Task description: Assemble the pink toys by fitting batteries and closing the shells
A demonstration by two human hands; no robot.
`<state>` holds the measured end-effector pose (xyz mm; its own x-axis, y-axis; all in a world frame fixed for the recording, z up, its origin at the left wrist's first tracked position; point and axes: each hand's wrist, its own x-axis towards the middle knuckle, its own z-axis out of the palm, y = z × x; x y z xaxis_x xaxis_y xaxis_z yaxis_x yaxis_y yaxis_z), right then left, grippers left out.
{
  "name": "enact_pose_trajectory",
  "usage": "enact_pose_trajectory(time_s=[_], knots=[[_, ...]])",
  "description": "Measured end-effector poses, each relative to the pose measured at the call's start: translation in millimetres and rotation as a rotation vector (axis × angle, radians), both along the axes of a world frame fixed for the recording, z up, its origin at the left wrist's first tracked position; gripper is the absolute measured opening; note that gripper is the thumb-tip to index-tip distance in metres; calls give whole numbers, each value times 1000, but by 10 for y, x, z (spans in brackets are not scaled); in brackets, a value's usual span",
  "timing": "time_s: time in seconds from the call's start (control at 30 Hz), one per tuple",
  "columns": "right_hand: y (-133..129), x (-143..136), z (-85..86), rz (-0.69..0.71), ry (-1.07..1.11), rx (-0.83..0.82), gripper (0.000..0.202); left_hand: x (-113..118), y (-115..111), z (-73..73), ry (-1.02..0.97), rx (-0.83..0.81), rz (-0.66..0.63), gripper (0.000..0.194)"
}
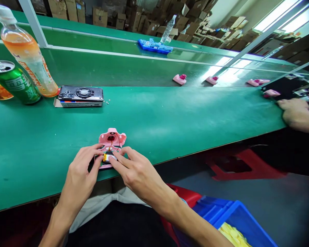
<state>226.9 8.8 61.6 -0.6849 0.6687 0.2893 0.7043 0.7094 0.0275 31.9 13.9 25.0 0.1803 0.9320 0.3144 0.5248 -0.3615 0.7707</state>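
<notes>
On the green bench, close to its front edge, lies an opened pink plastic housing point(112, 137) with thin wires running between its parts. Its upper shell has a round dark hole. In the lower part sits a silver battery point(110, 158) with yellow tape at one end, beside a piece of green circuit board. My left hand point(81, 168) grips the left side of the housing, thumb and fingertips at the battery's taped end. My right hand point(135, 168) has its fingertips pressed on the battery and the housing's right side. The fingers partly hide the inside.
A phone point(81, 92) on a flat box, a green can point(19, 84) and an orange drink bottle point(31, 55) stand at the back left. Pink parts point(180, 79) line the back ledge. Another person's hand point(296, 109) is at right. A blue bin point(234, 212) stands below.
</notes>
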Motion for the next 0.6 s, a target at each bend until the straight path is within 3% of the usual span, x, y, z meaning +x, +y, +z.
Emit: enact_pose_trajectory(time_s=[0.17,0.27,0.43,0.53,0.6], knots=[[-10,43,-91,13,47,75,29,-192,-22,-72,128,83,-225,28],[27,81,-280,18,171,118,30,-220,-17,-97,191,144,-234,25],[-96,124,-546,-97,397,245,17,-162,-35,-80,252,243,-219,27],[-46,227,-464,-166,516,335,13,-140,-51,-91,272,272,-207,30],[186,276,-252,-278,587,311,29,-132,-60,-112,291,303,-198,32]])
